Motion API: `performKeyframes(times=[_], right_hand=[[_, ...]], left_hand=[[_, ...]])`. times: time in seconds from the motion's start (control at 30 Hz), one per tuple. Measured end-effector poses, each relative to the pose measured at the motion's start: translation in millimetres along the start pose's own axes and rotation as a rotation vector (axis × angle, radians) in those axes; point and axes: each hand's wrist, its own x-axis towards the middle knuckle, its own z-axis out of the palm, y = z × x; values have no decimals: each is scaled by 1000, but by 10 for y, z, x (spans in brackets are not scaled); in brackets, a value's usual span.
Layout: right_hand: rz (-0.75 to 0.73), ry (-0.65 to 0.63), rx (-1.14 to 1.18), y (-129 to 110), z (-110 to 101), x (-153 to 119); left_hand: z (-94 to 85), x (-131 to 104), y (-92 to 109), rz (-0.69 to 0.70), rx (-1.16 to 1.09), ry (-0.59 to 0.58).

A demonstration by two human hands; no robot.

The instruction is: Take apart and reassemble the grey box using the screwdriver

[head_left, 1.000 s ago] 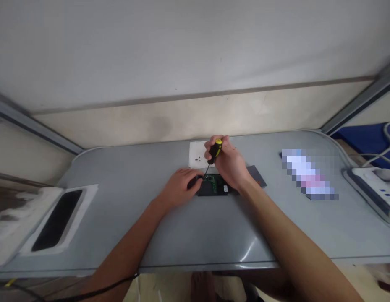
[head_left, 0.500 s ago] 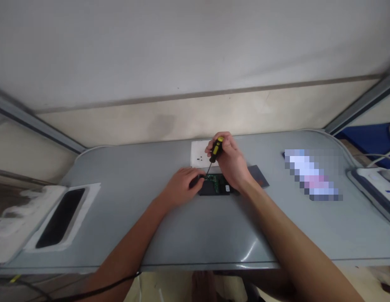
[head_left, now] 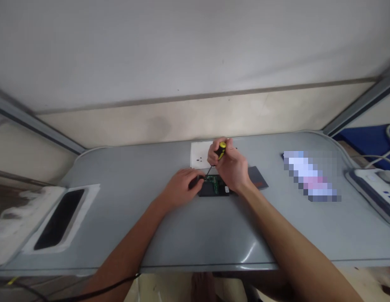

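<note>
The right hand [head_left: 230,165] has its grip wrapped round a black-and-yellow screwdriver [head_left: 221,149], slanting to a flat black rectangular device [head_left: 208,189] on the grey tabletop [head_left: 195,235]. The left hand [head_left: 183,184] grips its left end

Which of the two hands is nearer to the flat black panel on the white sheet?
Left. The left hand, at the open black device, is to the right of the panel; the right hand, holding the screwdriver, is farther right.
</note>
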Motion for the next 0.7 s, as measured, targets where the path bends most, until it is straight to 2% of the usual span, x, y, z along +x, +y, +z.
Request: performKeyframes(times=[0.7], right_hand=[[-5, 21, 71, 27, -79, 11]], left_hand=[[-12, -6, 8, -8, 0, -19]])
